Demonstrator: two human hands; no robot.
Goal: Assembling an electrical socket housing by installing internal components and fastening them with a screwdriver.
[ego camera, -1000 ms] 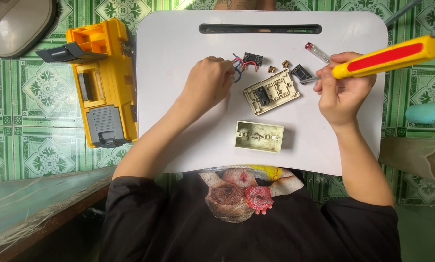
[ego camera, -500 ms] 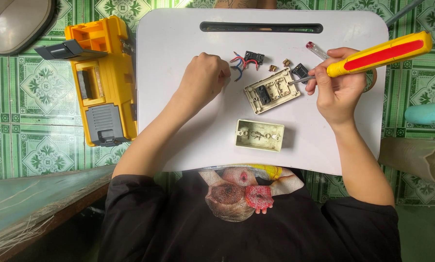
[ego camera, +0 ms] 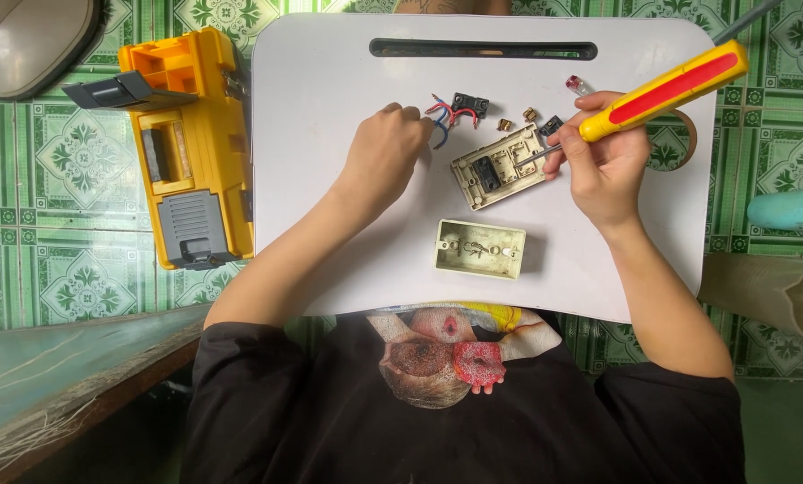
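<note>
Right hand (ego camera: 606,166) grips a yellow-and-red screwdriver (ego camera: 661,91), tip kept square in the cream switch plate (ego camera: 498,167), while the left hand (ego camera: 385,143) apparently pinches red and blue wires (ego camera: 439,121).

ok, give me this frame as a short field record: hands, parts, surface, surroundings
left hand: closed on red and blue wires of a small black part
right hand: grips a yellow and red screwdriver, tip at the switch plate
switch plate: beige, back side up, tilted
back box: beige, open side up, nearer the body, apart from the plate
loose bits: small brass pieces above the plate
surface: white lap tray with a handle slot
surroundings: yellow toolbox on green tiled floor
</note>
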